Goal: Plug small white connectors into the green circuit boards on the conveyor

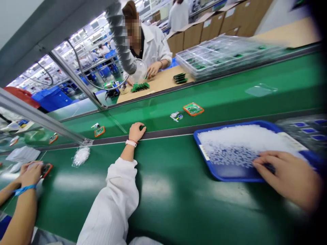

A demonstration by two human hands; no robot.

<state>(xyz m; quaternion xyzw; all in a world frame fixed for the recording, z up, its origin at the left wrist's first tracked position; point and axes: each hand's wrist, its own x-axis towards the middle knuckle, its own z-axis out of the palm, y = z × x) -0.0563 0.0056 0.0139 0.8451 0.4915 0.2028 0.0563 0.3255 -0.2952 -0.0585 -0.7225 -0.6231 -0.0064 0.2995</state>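
Observation:
My left hand (137,132) rests at the dark rail along the near edge of the belt, its fingers loosely curled, with a gap beside the thumb and nothing visible in it. On the right, my right hand (286,173) reaches over a blue tray (217,173). Its thumb and forefinger are pressed together at the small white translucent pieces (235,154); whatever is between the tips is too small to make out. These pieces lie heaped towards the tray's far side. Beyond my left hand, an orange-edged green circuit board (193,109) lies on the belt beside a small white part (176,116).
A co-worker's hands (32,172) hold an orange-edged board at the left. Another person sits across the belt (224,98), near clear compartment trays (217,56). A small clear bag (81,156) lies near a metal post. A clear tray (306,131) adjoins the blue one.

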